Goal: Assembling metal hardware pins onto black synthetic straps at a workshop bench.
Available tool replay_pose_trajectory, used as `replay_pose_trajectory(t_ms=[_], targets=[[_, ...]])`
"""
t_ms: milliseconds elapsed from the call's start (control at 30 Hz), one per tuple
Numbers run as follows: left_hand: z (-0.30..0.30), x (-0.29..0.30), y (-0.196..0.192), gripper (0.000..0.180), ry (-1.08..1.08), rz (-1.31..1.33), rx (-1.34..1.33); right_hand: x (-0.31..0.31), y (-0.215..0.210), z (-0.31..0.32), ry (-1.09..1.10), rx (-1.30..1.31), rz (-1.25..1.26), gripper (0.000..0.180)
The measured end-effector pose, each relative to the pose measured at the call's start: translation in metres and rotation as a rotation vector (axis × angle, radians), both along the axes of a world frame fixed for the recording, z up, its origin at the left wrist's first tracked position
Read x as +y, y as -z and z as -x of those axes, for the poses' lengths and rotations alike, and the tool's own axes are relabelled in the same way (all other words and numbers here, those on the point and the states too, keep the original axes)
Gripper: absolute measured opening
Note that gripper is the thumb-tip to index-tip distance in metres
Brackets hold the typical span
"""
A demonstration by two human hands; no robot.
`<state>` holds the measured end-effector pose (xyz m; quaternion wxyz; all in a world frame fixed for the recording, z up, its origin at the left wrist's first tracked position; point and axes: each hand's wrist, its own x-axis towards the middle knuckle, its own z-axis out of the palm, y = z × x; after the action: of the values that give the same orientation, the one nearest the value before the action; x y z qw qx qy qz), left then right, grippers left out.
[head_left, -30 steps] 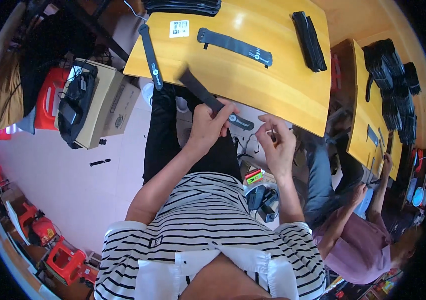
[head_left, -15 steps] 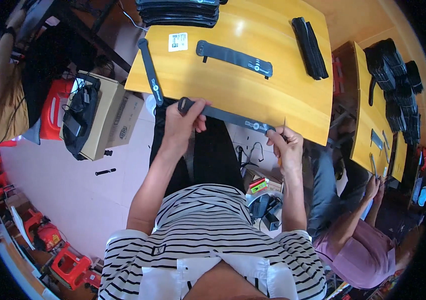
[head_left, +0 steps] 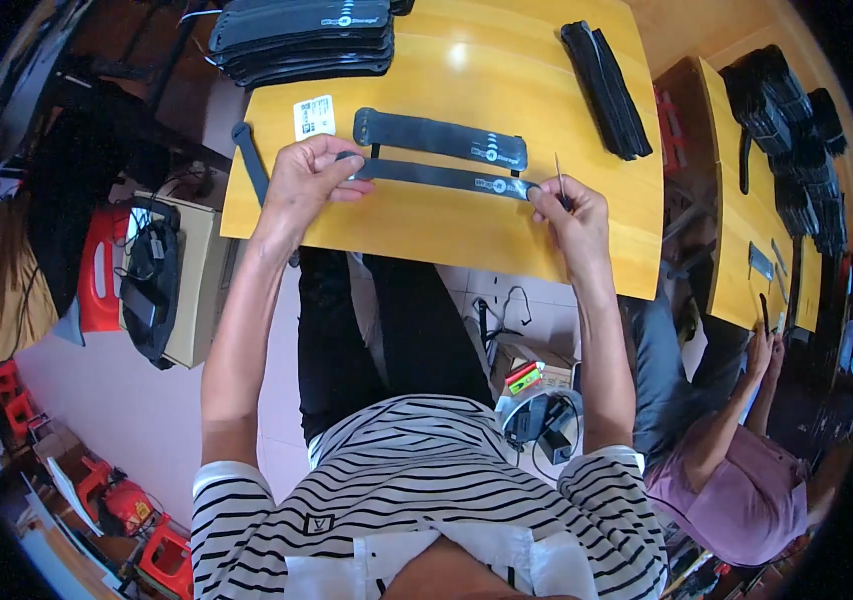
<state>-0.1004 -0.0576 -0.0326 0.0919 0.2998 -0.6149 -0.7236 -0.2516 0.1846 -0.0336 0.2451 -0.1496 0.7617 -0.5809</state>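
Observation:
A long black strap (head_left: pixel 436 179) with pale printing at its right end is drawn out level between my hands, over the front of the yellow table (head_left: pixel 416 232). My left hand (head_left: pixel 306 185) pinches its left end. The right end is between thumb and fingers of my right hand (head_left: pixel 578 222), which also holds a thin pointed metal tool (head_left: pixel 558 172), mostly hidden by the fingers. Just beyond lies a wider black strap (head_left: pixel 426 135) with small dark tabs. Another narrow black strap (head_left: pixel 250 160) lies left of my left hand, its lower end hidden.
A stack of black straps (head_left: pixel 301 45) stands at the far left, near a white label (head_left: pixel 314 116). A black strap bundle (head_left: pixel 606 90) lies far right. Below are a cardboard box (head_left: pixel 201 300) and a bin (head_left: pixel 546 420). A co-worker (head_left: pixel 736 480) sits at right.
Both hands have moved forward over the table with the strap, bringing it close alongside the wider strap. The view has shifted a little.

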Motion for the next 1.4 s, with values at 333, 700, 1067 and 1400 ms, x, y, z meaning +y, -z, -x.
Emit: replay_pose_trajectory(t_ms=[333, 700, 1067, 1400], targets=[[0.030, -0.027, 0.036, 0.007, -0.043, 0.296, -0.080, -0.013, 0.046, 0.030, 0.013, 0.190, -0.117, 0.015], [0.035, -0.030, 0.040, 0.005, -0.086, 0.260, -0.069, -0.019, 0.046, 0.028, 0.076, 0.209, -0.262, 0.016], [0.034, -0.034, 0.045, 0.004, -0.112, 0.252, -0.055, -0.027, 0.037, 0.023, 0.100, 0.248, -0.383, 0.015], [0.037, -0.030, 0.044, 0.005, -0.113, 0.237, -0.047, -0.024, 0.042, 0.025, 0.097, 0.268, -0.395, 0.017]])
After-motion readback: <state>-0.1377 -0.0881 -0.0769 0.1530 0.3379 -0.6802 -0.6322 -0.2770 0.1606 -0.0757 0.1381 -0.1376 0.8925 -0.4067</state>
